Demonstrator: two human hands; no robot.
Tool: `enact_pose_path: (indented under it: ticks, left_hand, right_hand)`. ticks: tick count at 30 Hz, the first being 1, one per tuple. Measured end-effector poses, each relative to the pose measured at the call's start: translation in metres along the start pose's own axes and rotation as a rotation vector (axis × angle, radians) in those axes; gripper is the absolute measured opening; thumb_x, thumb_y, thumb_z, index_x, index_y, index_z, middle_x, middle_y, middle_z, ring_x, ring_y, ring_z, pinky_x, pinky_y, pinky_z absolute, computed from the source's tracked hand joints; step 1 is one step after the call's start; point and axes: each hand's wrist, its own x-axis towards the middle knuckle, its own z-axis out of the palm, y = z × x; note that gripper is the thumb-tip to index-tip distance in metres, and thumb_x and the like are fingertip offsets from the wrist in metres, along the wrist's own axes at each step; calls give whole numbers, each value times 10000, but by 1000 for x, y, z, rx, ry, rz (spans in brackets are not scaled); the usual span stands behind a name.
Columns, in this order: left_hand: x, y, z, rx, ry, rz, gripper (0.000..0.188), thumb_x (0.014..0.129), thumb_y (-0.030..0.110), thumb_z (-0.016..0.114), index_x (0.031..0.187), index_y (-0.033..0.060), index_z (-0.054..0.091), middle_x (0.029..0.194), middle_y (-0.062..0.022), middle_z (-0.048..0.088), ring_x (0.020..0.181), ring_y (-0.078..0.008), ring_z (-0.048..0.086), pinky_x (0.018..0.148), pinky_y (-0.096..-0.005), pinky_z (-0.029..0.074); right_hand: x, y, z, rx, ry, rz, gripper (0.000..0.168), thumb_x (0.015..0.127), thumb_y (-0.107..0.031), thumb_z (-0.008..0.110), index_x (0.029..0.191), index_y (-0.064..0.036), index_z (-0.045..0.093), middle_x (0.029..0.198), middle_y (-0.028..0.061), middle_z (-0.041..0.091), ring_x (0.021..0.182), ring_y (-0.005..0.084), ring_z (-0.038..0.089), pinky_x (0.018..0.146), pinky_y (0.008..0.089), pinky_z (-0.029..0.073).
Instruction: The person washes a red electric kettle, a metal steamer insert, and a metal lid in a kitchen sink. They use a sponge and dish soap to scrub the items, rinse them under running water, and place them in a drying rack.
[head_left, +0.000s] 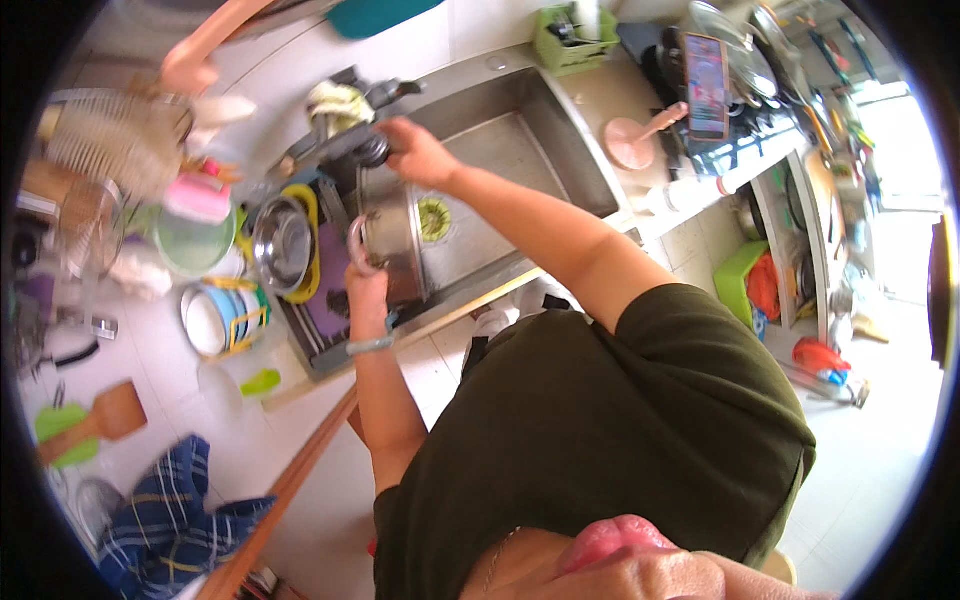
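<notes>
A stainless steel pot (397, 244) stands in the near left part of the sink (517, 157), tilted in the view. My left hand (367, 292), with a bracelet on its wrist, grips the pot's pink loop handle (355, 244). Farther forward, my right hand (418, 154) is at the dark round end of the faucet (371, 150), its fingers curled against it and partly hidden. Beside the pot lies the sink's drain strainer (433, 220), with a yellow-green rim. The pot's inside is mostly out of sight.
Left of the sink are a metal bowl (283, 244), a bowl rack (225, 315) and a green basin (195, 238). A blurred, arm-like shape (191, 67) shows at upper left. To the right are a phone (706, 86), a pink lid-like disc with a handle (630, 142) and a stove (739, 135).
</notes>
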Motion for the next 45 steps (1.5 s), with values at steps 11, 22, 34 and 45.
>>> enact_pose_path:
  ticks: [11, 22, 34, 45]
  left_hand:
    - [6, -3, -16, 127, 96, -55, 350, 625, -132, 452, 906, 6, 609, 781, 42, 551, 685, -69, 483, 606, -208, 385]
    - [26, -7, 21, 61, -79, 45, 418, 639, -155, 420, 971, 11, 614, 822, 39, 561, 707, -77, 490, 626, -203, 385]
    - [43, -24, 26, 283, 34, 68, 264, 627, -105, 427, 778, 34, 594, 668, 14, 504, 694, -103, 473, 657, -265, 412]
    - [19, 4, 21, 33, 109, 104, 547, 584, -146, 372, 1101, -49, 520, 939, -24, 570, 743, -88, 523, 565, -183, 389]
  right_hand:
    - [24, -28, 11, 273, -172, -52, 287, 732, -93, 696, 992, -40, 584, 881, 10, 613, 809, 90, 542, 739, 247, 449]
    - [52, -49, -57, 121, -310, -80, 365, 724, -180, 703, 1013, -8, 559, 884, 53, 615, 809, 110, 557, 752, 260, 453]
    - [-26, 35, -7, -241, -73, -470, 482, 655, 63, 556, 1120, -61, 563, 1029, 117, 594, 1014, 278, 531, 900, 354, 391]
    - [6, 34, 20, -698, -73, -357, 611, 855, -558, 342, 1177, -71, 522, 1143, 213, 528, 1138, 305, 456, 984, 473, 255]
